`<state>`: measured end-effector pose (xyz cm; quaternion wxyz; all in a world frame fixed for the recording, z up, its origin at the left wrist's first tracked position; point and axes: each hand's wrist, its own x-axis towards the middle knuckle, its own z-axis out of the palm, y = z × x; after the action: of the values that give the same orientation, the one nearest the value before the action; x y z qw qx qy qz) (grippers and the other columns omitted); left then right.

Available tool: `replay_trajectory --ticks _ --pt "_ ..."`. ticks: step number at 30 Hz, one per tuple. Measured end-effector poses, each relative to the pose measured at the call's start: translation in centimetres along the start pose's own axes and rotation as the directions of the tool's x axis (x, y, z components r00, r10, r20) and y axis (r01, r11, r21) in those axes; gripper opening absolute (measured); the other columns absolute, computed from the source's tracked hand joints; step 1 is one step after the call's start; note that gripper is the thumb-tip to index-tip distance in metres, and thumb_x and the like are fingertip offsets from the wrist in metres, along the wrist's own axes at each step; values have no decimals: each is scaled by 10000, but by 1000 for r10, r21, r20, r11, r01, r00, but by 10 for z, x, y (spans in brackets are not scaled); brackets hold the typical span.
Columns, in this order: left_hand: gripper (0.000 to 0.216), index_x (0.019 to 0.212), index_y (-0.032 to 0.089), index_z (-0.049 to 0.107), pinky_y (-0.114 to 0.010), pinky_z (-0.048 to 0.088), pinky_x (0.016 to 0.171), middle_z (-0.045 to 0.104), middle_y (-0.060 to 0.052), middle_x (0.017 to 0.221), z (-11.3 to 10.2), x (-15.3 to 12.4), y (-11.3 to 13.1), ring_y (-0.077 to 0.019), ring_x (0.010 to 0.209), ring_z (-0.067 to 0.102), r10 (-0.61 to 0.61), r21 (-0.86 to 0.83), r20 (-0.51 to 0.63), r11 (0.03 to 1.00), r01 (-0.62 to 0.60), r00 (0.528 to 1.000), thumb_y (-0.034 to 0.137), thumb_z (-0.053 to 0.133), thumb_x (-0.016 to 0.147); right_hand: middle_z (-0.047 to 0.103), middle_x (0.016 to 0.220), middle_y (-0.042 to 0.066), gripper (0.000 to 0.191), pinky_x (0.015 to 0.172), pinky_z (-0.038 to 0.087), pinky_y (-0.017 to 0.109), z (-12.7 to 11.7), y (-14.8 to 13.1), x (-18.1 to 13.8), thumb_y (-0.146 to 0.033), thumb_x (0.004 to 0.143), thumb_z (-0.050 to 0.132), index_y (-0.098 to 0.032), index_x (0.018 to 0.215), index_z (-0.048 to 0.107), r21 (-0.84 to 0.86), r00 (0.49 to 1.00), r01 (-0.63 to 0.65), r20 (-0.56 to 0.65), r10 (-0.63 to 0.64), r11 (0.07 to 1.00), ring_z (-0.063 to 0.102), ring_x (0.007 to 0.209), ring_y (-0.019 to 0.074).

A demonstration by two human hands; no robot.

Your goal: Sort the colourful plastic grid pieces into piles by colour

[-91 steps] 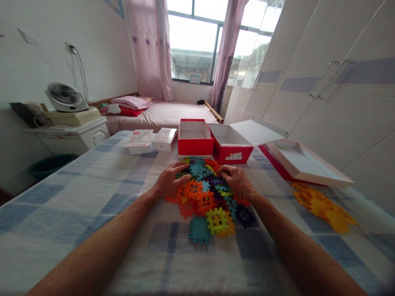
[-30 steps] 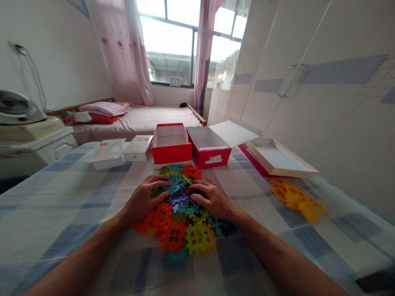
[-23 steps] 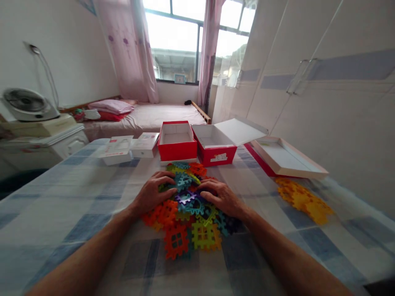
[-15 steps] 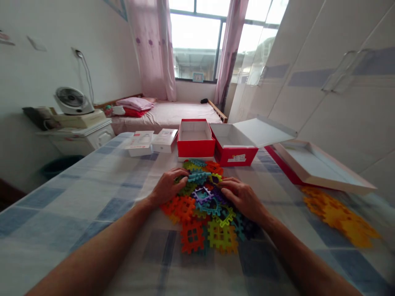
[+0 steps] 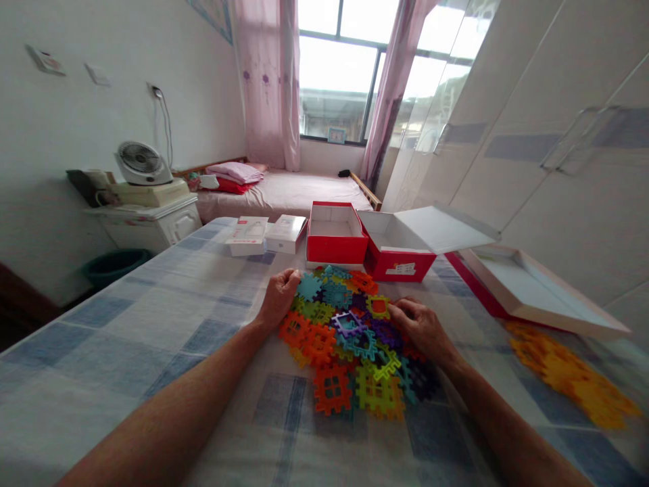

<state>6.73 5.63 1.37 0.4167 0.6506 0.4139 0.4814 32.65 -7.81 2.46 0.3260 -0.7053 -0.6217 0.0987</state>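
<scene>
A heap of colourful toothed plastic building tiles (image 5: 332, 335) lies on the table between my hands. At its left far side, my left hand (image 5: 278, 297) is closed, pinching the edge of a light blue tile (image 5: 309, 287). On the opposite side, my right hand (image 5: 420, 326) has its fingers curled together at the edge of a yellow-green square tile (image 5: 378, 297) with an open middle. A purple frame tile (image 5: 349, 323) sits on top of the heap. Orange tiles (image 5: 332, 389) and a lime window tile (image 5: 379, 389) lie at the near side.
Behind the heap stand an open red box (image 5: 337, 249), a second red box (image 5: 400, 264) with its lid raised, and two white boxes (image 5: 247, 237). To the right are a shallow box lid (image 5: 547, 284) and a pile of yellow-orange tiles (image 5: 568, 372). A checked cloth (image 5: 203, 379) covers the table.
My left hand has drawn back from the heap to its left edge with a light blue tile, now turned flat. My right hand has moved slightly outward with the yellow-green tile. The view has shifted left.
</scene>
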Motion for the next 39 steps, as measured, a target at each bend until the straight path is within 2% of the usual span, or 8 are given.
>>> replay_trajectory --ticks 4,7,11,17,25,29,34,39 --pt "307 566 194 395 -193 270 431 334 71 500 -1 4 -6 -72 459 312 -33 -50 -66 998 29 997 403 440 786 610 1055 73 239 889 392 313 1 -1 7 -362 836 499 -179 764 636 -27 991 78 -104 -80 997 559 992 200" --pt "309 575 192 415 -193 273 429 343 70 497 0 4 -7 -74 454 323 -45 -48 -58 998 42 997 414 444 787 632 1050 57 208 909 399 306 5 -13 21 -294 854 484 -190 915 653 -21 974 222 39 -221 975 559 1004 178" --pt "321 607 182 469 -197 295 438 377 69 501 1 2 -5 -78 453 349 -65 -35 -24 997 64 998 437 442 799 630 1139 62 278 980 360 327 20 -32 49 -226 821 518 -183 1061 651 -135 895 421 226 -385 897 495 1124 202" --pt "329 603 184 455 -193 311 447 382 70 506 1 1 -3 -78 459 357 -84 -49 -15 995 83 996 450 455 796 605 1213 86 375 927 369 424 43 -43 75 -234 773 525 -187 1133 618 -362 914 380 286 -286 851 459 1161 282" --pt "326 590 189 424 -193 297 439 366 70 505 1 1 1 -75 454 338 -99 -53 3 994 99 995 445 452 789 655 1095 98 330 882 388 376 37 -47 74 -251 790 524 -196 1091 649 -481 934 324 302 -193 815 508 1085 269" --pt "325 587 191 416 -193 300 442 358 70 507 1 1 2 -75 458 336 -95 -54 -2 994 95 995 447 450 784 601 1185 105 312 903 374 354 34 -41 69 -243 834 480 -204 1097 643 -526 936 335 280 -213 782 492 1105 249" --pt "327 581 191 415 -194 294 440 349 68 509 2 1 1 -74 459 324 -91 -33 4 995 91 996 445 436 786 544 1232 117 426 894 386 358 33 -37 80 -461 797 560 -196 1123 628 -517 918 350 356 -176 781 490 1086 274" --pt "339 581 191 416 -196 297 444 356 66 511 1 2 0 -76 463 330 -85 -3 1 996 85 996 458 435 788 573 1148 114 250 835 389 347 33 -38 76 -292 861 483 -163 989 655 -583 903 424 324 -281 693 500 1050 253"
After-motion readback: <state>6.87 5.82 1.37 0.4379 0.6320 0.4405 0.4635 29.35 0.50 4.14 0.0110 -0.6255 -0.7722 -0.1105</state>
